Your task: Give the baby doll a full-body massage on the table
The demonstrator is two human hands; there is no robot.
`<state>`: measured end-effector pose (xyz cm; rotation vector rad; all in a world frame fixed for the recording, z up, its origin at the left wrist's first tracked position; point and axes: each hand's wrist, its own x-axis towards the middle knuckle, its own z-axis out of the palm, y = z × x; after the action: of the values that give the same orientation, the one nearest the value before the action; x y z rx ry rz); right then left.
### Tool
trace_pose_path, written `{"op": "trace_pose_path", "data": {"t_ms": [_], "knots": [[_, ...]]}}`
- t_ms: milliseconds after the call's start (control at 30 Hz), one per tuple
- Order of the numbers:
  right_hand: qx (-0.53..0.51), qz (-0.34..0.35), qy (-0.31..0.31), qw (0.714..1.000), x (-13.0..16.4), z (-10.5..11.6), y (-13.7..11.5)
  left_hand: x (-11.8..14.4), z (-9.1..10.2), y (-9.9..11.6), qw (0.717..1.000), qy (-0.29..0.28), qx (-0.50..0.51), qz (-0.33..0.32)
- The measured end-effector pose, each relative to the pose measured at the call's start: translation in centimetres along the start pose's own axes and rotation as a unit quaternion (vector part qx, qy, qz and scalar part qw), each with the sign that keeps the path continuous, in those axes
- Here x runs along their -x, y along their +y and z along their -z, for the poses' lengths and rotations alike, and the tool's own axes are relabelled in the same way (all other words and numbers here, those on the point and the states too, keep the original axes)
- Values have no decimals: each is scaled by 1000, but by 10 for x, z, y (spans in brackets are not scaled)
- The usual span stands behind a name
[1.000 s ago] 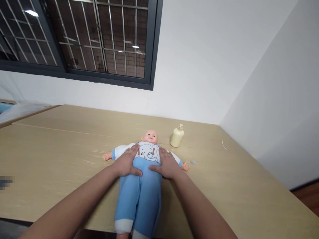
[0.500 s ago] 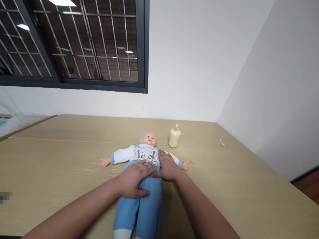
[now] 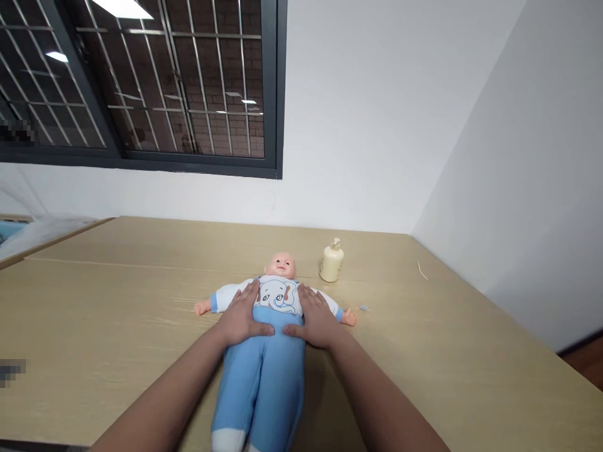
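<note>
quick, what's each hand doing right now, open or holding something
Left hand: open, palm flat on the doll at its waist, holding nothing.
Right hand: open, flat on the doll's other side, holding nothing.

We only get one head-worn view, looking forward and down across the pale wooden tabletop towards the white corner walls.

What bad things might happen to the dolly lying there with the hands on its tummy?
The baby doll in the blue and white suit has its legs reaching the near edge of the light wooden table; if the left hand and right hand push toward that edge, it might slide off. The cream pump bottle stands close beside the doll's head, so a wide sweep could tip it.
</note>
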<state>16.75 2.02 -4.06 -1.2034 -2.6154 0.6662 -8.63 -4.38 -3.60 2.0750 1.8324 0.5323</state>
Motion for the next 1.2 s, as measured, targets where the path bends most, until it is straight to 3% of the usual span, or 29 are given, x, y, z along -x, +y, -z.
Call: {"op": "trace_pose_path", "data": {"t_ms": [167,267,367,433,533,800,1033,1200], "knots": [[-8,16,58,998,8,3,-12,2,-6,-6,1000,4,15,12],[6,122,82,989,19,1,-41,1,-8,-9,1000,6,7,7],[17,271,0,962,24,-6,-76,1,-9,-12,1000,3,-3,-8],[28,293,-39,955,21,-8,-91,2,-10,-13,1000,-2,-6,-14],[55,254,-41,965,5,-6,-94,4,-9,-12,1000,-6,-14,-9],[61,81,36,994,-26,0,-51,5,-11,-11,1000,23,-7,-3],[58,-54,63,995,-2,-1,-14,12,-6,-12,998,63,-9,15],[56,-140,119,981,37,16,23,27,14,-45,983,152,-65,83]]}}
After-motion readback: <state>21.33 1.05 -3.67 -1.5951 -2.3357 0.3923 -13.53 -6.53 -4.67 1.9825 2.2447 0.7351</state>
